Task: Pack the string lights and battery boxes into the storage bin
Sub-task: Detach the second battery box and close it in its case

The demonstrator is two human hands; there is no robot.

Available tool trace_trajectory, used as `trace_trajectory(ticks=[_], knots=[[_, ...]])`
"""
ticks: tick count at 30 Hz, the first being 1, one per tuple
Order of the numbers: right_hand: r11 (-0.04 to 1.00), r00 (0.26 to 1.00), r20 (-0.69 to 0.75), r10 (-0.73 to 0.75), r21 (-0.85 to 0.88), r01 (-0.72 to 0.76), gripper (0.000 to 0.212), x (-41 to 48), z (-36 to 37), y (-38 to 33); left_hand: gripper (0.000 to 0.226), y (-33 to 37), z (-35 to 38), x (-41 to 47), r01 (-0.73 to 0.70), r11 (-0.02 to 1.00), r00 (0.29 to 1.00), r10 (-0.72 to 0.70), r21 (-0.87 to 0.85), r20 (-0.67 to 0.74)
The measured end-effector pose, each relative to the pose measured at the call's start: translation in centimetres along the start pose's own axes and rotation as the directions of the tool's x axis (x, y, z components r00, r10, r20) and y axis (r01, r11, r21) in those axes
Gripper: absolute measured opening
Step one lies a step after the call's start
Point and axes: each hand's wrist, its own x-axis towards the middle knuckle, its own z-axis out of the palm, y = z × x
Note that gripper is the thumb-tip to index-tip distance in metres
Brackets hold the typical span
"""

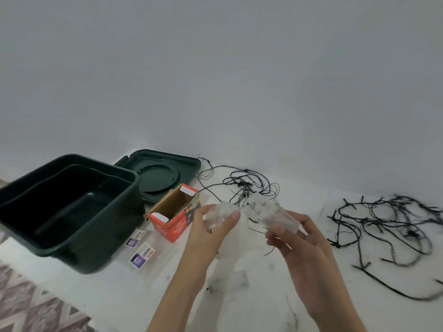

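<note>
**Clear bundle being held beside bin**

A blurred translucent white bundle (263, 209) is being pinched in the grips of the left hand (211, 226) and right hand (304, 248), right of the open dark green plastic storage bin (96, 250). Trailing wire is probably best tucked in before lowering.

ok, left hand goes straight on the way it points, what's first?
The left hand, gripping a clear bundle, would likely reach the thin black string lights first; the red box sits left of that line. Depth unclear.
</note>
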Motion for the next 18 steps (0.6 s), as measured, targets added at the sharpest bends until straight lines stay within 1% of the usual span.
trace_trajectory(ticks=[1,2,4,6,8,10,12,14,16,18], knots=[[1.000,1.000,-0.012,-0.026,-0.016,0.026,0.044,-0.3,0.4,-0.3,0.064,0.1,0.9,0.0,0.000,0.998,1.000,0.001,-0.065,0.016],[0.997,0.998,-0.029,-0.063,-0.053,0.061,0.044,-0.7,0.6,-0.7,0.062,0.4,1.7,-0.1,0.004,0.994,1.000,-0.001,-0.108,0.024],[0.983,0.987,-0.093,-0.133,-0.138,0.120,0.033,-1.3,1.0,-1.3,0.044,1.0,3.3,-0.2,0.006,0.982,0.999,0.004,-0.188,0.052],[0.968,0.961,-0.173,-0.215,-0.171,0.185,0.026,-1.7,0.9,-1.7,0.035,1.5,4.6,-0.5,0.001,0.961,0.996,0.025,-0.278,0.089],[0.951,0.929,-0.233,-0.289,-0.183,0.250,0.025,-2.0,0.8,-2.3,0.032,1.9,5.6,-0.8,-0.008,0.927,0.994,0.047,-0.374,0.096],[0.932,0.892,-0.281,-0.354,-0.190,0.310,0.026,-2.3,0.7,-2.9,0.035,2.5,6.6,-1.1,-0.005,0.892,0.991,0.067,-0.451,0.120],[0.918,0.871,-0.299,-0.390,-0.200,0.342,0.026,-2.4,0.4,-3.4,0.036,2.8,7.6,-1.4,-0.004,0.880,0.985,0.084,-0.475,0.148],[0.902,0.857,-0.297,-0.421,-0.241,0.359,0.027,-2.6,0.2,-3.8,0.029,3.0,8.5,-1.8,-0.014,0.878,0.979,0.110,-0.479,0.173],[0.885,0.840,-0.304,-0.450,-0.282,0.371,0.028,-2.6,-0.3,-4.2,0.022,3.1,9.3,-2.2,-0.051,0.878,0.972,0.152,-0.475,0.178],[0.874,0.832,-0.306,-0.463,-0.316,0.369,0.028,-2.7,-0.6,-4.6,0.020,3.2,10.0,-2.6,-0.090,0.877,0.967,0.190,-0.471,0.169]])
